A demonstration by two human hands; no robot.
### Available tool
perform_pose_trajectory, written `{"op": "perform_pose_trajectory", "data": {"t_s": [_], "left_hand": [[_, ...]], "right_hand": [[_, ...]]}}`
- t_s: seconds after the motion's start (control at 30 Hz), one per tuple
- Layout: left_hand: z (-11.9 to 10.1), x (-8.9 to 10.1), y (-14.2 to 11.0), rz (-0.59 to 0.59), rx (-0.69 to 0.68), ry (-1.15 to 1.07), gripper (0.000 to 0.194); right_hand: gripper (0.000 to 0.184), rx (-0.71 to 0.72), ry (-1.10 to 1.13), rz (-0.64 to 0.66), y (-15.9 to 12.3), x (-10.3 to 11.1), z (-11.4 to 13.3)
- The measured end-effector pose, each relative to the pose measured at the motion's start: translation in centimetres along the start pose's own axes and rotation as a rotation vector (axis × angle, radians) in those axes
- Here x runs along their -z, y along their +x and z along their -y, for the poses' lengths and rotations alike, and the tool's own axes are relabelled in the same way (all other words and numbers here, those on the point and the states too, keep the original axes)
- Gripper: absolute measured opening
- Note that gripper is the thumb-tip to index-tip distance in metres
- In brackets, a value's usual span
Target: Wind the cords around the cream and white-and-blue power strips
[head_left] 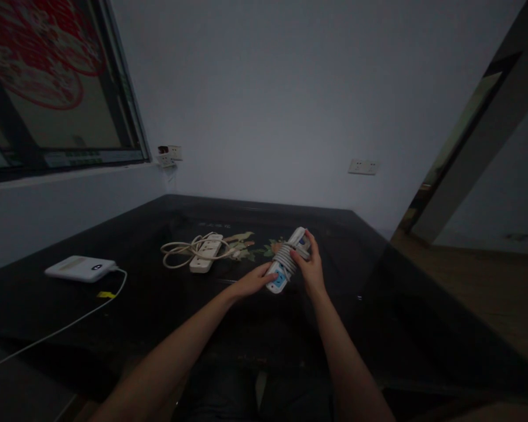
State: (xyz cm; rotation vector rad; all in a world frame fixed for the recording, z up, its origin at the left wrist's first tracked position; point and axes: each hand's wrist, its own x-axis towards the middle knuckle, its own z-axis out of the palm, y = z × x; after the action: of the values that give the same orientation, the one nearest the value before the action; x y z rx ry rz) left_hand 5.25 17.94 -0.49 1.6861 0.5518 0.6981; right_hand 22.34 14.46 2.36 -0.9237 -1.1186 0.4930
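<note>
Between my hands, above the dark table, is a white power strip (276, 283) with blue socket faces, tilted with its far end to the right. Its white cord (284, 258) is wound in several turns around the middle. My left hand (257, 279) grips the near end, thumb on top beside a blue socket. At the far end, my right hand (308, 258) closes around the strip and the edge of the wound cord. A second white power strip (206, 253) lies on the table to the left, with its loose cord (176, 252) looped over it.
The glossy black table (158, 322) bears a flower print. At its left lie a white power bank (80, 268) with a cable running off the near edge, and a yellow tag (106, 295). Wall sockets (363, 167) are on the wall behind; a window (66, 76) is at left.
</note>
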Motion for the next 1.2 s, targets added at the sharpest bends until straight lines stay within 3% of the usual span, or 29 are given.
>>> {"op": "perform_pose_trajectory", "data": {"t_s": [0.1, 0.27, 0.63, 0.93, 1.2], "left_hand": [[-0.4, -0.1, -0.2, -0.008, 0.050, -0.082, 0.057], [-1.3, -0.3, -0.4, -0.052, 0.089, -0.145, 0.059], [-0.2, -0.2, 0.1, -0.046, 0.110, -0.099, 0.056], [-2.4, 2.7, -0.6, -0.065, 0.110, 0.139, 0.040], [-1.8, 3.5, -0.3, -0.111, 0.109, 0.280, 0.037]], "right_hand": [[0.065, -0.089, 0.097, 0.013, 0.1, 0.4, -0.2], [0.038, -0.099, 0.071, -0.019, 0.3, 0.5, -1.0], [0.033, -0.088, -0.048, -0.084, 0.9, 1.9, -2.1], [0.027, 0.033, -0.169, 0.017, 1.4, 2.5, -1.4], [0.027, 0.091, -0.298, 0.030, 1.1, 2.4, -1.1]]}}
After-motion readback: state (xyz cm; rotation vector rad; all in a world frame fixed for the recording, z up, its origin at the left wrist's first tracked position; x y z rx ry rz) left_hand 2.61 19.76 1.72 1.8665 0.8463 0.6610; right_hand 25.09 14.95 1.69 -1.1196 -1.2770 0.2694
